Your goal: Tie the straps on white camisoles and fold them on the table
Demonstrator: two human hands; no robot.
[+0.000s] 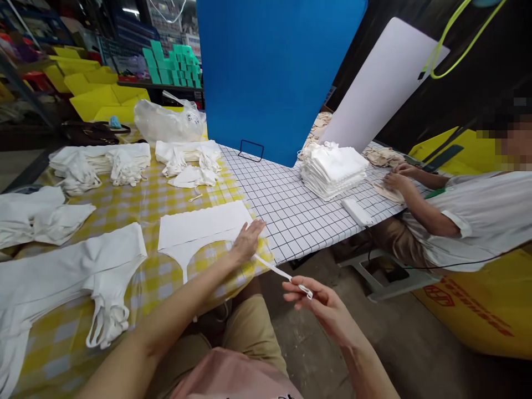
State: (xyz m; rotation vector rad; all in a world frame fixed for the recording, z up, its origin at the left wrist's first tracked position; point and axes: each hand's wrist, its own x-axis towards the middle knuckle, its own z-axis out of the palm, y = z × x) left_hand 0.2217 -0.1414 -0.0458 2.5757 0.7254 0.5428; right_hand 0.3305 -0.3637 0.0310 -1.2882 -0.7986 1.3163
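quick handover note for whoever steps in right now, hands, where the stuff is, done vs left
Left hand: flat, fingers open, pressing the white garment down at the table's front edge.
Right hand: pinching the end of the garment's thin strap, pulled out off the table edge toward the lap; a small white piece sits at the fingertips.
Around: more white garments lie to the left, loose piles at the back on the yellow check cloth. A co-worker's hand works beside a neat folded stack.
Done: garment laid flat, strap drawn out.
Left: strap end not yet released; garment unfolded.
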